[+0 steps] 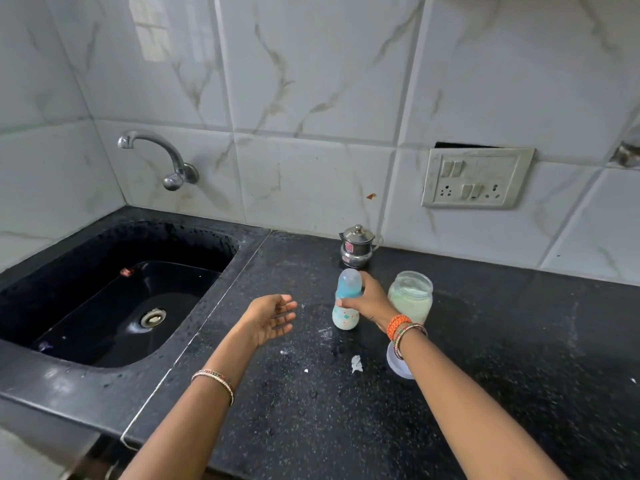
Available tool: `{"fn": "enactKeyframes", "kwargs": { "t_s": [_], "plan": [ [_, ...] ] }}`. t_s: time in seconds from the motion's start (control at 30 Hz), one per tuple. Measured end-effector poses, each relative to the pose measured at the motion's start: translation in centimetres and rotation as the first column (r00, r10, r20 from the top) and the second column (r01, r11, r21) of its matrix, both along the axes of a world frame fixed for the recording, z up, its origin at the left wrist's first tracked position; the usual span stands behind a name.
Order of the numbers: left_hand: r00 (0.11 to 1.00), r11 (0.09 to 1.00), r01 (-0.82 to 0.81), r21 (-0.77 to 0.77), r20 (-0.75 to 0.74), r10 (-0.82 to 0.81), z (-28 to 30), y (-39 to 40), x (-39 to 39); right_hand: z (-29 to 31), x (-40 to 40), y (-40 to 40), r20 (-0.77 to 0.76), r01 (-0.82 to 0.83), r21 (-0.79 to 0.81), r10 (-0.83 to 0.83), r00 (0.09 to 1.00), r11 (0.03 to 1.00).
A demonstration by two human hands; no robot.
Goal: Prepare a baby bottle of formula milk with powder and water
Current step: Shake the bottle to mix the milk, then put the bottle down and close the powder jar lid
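Note:
A baby bottle [346, 317] with a blue collar and a clear cap stands upright on the black counter [311, 410], white milk in its lower half. My right hand [369, 299] is closed around its middle. My left hand [273, 318] hovers open and empty, palm turned right, a short way left of the bottle. A clear jar of white powder [412, 294] stands open just right of the bottle, behind my right wrist. Its pale lid [398, 367] lies on the counter, partly hidden under my right forearm.
A small steel lidded pot [356, 245] stands against the tiled wall behind the bottle. A black sink [114, 306] with a wall tap [156, 157] fills the left. A switch panel [476, 178] is on the wall. White scraps [356, 363] and powder specks lie near the bottle.

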State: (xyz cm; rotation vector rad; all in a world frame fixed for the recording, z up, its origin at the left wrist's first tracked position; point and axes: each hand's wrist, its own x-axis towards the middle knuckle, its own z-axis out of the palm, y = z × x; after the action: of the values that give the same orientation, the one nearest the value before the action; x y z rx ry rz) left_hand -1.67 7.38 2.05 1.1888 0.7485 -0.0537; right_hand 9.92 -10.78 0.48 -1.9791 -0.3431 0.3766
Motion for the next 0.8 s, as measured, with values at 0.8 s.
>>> {"fn": "enactKeyframes", "kwargs": {
  "t_s": [0.8],
  "plan": [
    [0.926, 0.931, 0.358, 0.064, 0.103, -0.363, -1.9, -11.8, 2.6, 9.9, -3.0, -10.4, 0.465, 0.269, -0.185, -0.157, 0.871, 0.945]
  ]
}}
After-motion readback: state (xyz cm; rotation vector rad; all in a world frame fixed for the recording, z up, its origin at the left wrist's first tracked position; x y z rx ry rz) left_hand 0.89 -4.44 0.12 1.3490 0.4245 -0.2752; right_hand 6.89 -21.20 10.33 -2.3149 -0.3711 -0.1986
